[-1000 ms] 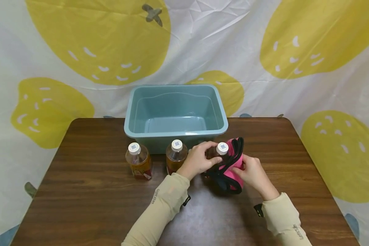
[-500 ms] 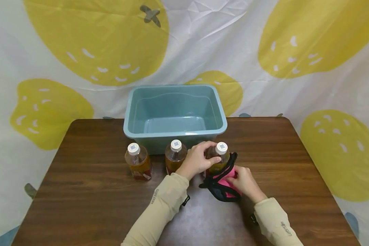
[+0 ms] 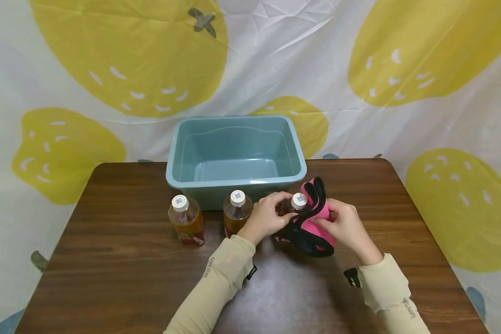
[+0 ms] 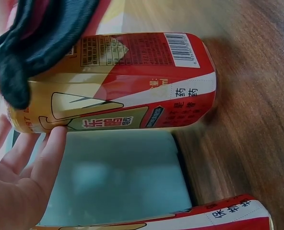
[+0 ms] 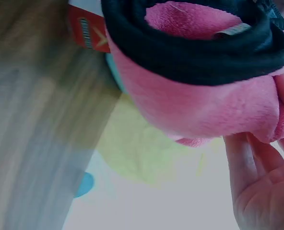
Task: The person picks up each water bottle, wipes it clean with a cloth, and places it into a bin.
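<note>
Left hand (image 3: 267, 218) grips a bottle below its cap; right hand (image 3: 345, 225) pinches a pink, black-edged cloth (image 3: 317, 222).
With 12 o'clock at the far side of the head view, the gripped bottle (image 4: 132, 86) stands upright on the counter (image 3: 129, 273); the cloth, at its 4 o'clock, overlaps its right side, though contact is hard to tell. At 9 o'clock, past the left hand, stands the middle bottle (image 3: 236, 215), then a strip of wood and the outer bottle (image 3: 188, 225). The blue-green bin (image 3: 236, 183) sits at 11 o'clock, its rim overlapping the counter's back edge. Wood stretches from the right hand toward 3 o'clock, up to the counter's slanting right edge, and widely toward 6 o'clock.
</note>
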A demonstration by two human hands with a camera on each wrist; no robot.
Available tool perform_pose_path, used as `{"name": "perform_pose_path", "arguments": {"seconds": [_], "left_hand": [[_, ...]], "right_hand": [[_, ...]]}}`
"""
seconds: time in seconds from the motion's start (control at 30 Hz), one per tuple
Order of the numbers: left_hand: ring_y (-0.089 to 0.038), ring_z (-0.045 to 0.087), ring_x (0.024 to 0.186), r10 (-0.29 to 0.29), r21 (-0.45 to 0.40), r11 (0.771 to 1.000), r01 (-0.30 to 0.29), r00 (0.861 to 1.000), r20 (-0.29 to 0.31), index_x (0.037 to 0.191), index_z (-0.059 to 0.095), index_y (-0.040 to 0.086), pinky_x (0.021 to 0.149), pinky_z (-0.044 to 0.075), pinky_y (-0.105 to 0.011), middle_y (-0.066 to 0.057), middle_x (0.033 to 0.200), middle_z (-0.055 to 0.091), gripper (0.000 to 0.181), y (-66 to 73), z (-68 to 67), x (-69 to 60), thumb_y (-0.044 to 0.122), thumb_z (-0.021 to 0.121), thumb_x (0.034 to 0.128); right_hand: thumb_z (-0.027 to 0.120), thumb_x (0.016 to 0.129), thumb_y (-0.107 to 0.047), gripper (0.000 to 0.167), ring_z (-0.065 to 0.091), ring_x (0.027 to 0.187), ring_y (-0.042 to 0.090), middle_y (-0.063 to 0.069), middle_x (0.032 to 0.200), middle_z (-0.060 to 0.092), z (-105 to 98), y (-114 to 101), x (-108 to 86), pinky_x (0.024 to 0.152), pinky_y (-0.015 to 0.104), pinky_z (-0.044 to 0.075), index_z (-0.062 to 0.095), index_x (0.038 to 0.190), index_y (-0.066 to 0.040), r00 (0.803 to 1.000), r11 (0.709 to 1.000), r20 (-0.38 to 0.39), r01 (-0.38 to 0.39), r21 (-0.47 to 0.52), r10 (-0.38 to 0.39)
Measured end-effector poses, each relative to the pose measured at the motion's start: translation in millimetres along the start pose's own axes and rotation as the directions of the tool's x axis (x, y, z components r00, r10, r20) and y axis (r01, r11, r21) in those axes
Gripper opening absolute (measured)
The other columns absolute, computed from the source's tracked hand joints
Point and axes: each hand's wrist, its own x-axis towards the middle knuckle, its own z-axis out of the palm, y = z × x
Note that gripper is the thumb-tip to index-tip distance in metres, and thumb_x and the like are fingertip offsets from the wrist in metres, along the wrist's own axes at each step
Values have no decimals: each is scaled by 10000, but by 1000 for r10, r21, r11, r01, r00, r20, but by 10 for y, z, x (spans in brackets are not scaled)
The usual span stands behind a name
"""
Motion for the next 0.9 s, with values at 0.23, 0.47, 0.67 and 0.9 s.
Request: {"name": "perform_pose_path", "arguments": {"seconds": [0.23,0.47,0.67,0.9], "left_hand": [[-148,585,829,0,17,1000,0,1000,-11,1087,630,141,731,478,-263,-24,1000,640,346,-1,5,0,185,691,749],[-148,589,854,-11,22,1000,11,1000,-2,1095,628,141,746,476,-282,-19,1013,642,353,25,-17,9,202,699,755],[-147,584,894,-31,1,1000,31,999,13,1102,619,135,787,470,-283,-15,1049,641,382,20,-19,5,252,728,755],[-154,586,955,-37,-22,999,37,999,30,1123,608,137,820,470,-294,-13,1103,627,401,23,-4,-9,273,723,764]], "right_hand": [[771,680,-23,192,525,582,126,35,689,600,-3,-65,46,535,230,494,661,836,-42,1000,1000,-7,-23,-12,23],[755,691,-2,200,556,560,116,82,702,638,51,21,-22,536,216,497,649,860,0,997,997,9,-82,10,81],[766,650,26,203,523,547,87,80,660,630,195,184,-122,492,208,466,632,802,14,997,997,-7,-77,-18,77],[760,651,15,168,454,541,101,43,612,578,470,452,-251,471,226,412,620,744,6,965,969,83,-247,-23,248]]}}
